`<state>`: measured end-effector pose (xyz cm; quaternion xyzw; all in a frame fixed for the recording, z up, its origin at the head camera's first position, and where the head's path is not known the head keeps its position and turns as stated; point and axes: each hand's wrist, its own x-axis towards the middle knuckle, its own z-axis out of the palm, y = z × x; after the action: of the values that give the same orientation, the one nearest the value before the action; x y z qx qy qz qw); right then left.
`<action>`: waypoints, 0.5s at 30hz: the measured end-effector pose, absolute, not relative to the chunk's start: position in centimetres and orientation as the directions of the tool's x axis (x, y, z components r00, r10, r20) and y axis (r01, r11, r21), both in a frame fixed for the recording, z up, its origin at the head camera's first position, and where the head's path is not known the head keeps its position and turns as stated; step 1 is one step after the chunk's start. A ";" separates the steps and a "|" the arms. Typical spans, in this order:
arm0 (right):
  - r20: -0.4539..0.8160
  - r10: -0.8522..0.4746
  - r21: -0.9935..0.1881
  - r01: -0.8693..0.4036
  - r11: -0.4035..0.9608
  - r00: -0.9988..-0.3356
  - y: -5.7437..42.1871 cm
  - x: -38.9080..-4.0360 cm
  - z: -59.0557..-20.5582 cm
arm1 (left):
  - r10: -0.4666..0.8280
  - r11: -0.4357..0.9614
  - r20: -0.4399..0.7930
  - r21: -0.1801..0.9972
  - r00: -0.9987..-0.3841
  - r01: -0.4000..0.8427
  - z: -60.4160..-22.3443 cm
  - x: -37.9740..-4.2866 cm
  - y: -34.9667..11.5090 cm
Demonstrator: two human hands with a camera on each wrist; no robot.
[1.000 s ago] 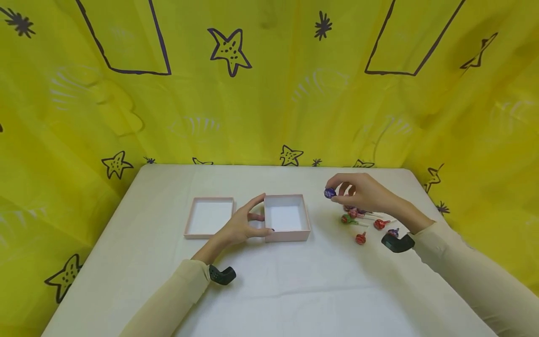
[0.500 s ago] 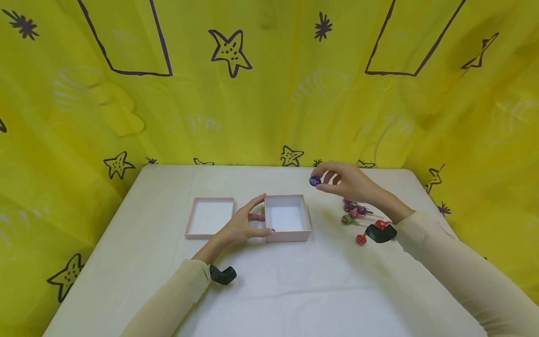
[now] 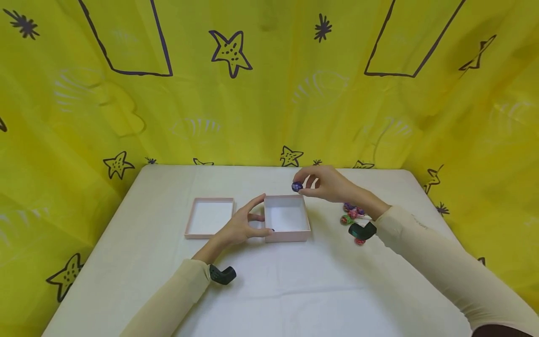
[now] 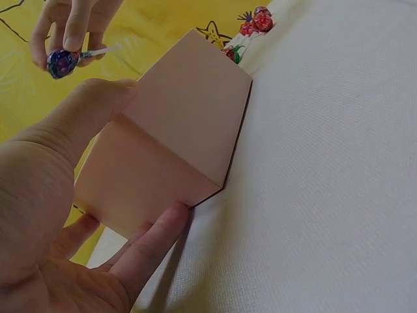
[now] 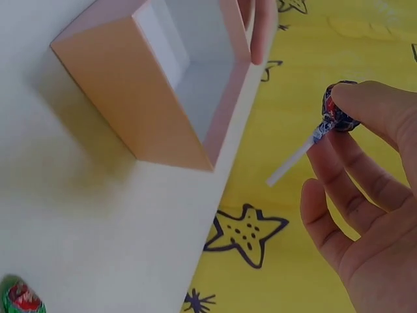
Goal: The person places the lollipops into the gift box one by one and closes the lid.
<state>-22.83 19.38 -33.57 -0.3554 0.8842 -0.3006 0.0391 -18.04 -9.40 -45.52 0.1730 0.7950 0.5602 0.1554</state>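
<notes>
A pale pink box with a white inside stands on the table, its top uncovered. My left hand holds its left side, thumb at the near corner and index finger reaching to the far one; the left wrist view shows the thumb and fingers against the box walls. Above the box's far right edge, my right hand pinches a purple-wrapped lollipop by its round head between thumb and fingers. In the right wrist view the lollipop's white stick points away from the palm.
Left of the box lies a shallow lid, white inside up. Several lollipops in red, green and purple wrappers lie to the right, partly hidden under my right forearm. A yellow patterned curtain rises behind the white-covered table.
My right hand has carried the purple lollipop leftward from above the pile, rising then dipping slightly, to over the box's far right edge. My left hand stays on the box.
</notes>
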 end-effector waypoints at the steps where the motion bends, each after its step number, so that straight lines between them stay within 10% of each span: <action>1: 0.135 -0.660 -0.563 -0.605 0.562 -0.739 19.0 -22.9 -33.7 | 0.449 0.310 -0.051 0.945 -0.892 0.102 -45.5 -18.1 -9.4; 15: -0.021 -0.745 -0.629 -0.571 0.529 -0.667 14.7 -23.7 -37.1 | 0.476 0.288 -0.026 0.949 -0.879 0.128 -45.7 -18.2 -9.6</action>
<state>-23.65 14.67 -37.06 -0.3816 0.8621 -0.3003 0.1453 -18.24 -9.62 -45.67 0.1917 0.7874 0.5653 0.1541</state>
